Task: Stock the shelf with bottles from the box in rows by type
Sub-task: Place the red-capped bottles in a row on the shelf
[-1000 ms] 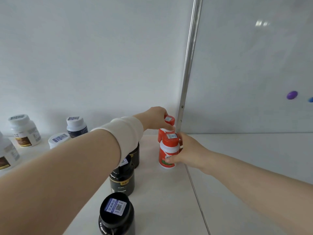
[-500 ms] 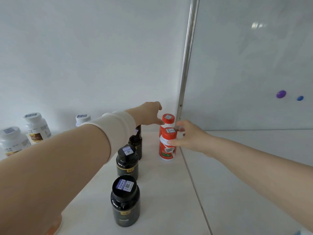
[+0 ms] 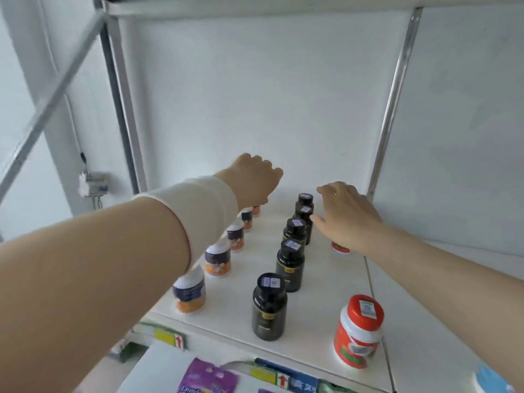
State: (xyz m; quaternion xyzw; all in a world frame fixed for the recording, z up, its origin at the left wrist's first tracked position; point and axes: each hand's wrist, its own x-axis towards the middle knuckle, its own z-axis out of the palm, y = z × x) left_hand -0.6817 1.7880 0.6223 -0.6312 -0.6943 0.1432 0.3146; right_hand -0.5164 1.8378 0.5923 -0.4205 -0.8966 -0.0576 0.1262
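Head view. The left hand [image 3: 252,181] hangs over the far end of the blue bottles [image 3: 218,259], its fingers bent down and hidden, so I cannot tell if it holds anything. The right hand [image 3: 348,214] is spread and holds nothing. It is just beside the black bottles [image 3: 295,242], above a back red bottle [image 3: 338,247]. A front red bottle [image 3: 358,333] stands near the shelf [image 3: 317,330] edge. The likely risk is the left forearm, which is close over the blue row and could topple bottles if it sweeps low. The shelf and wall [image 3: 255,95] are white, with a metal post [image 3: 394,95]. No box is in view.

White shelf [image 3: 320,316], middle row of black bottles [image 3: 290,265], left row of orange-labelled bottles [image 3: 217,259], red-capped bottle [image 3: 357,333] front right
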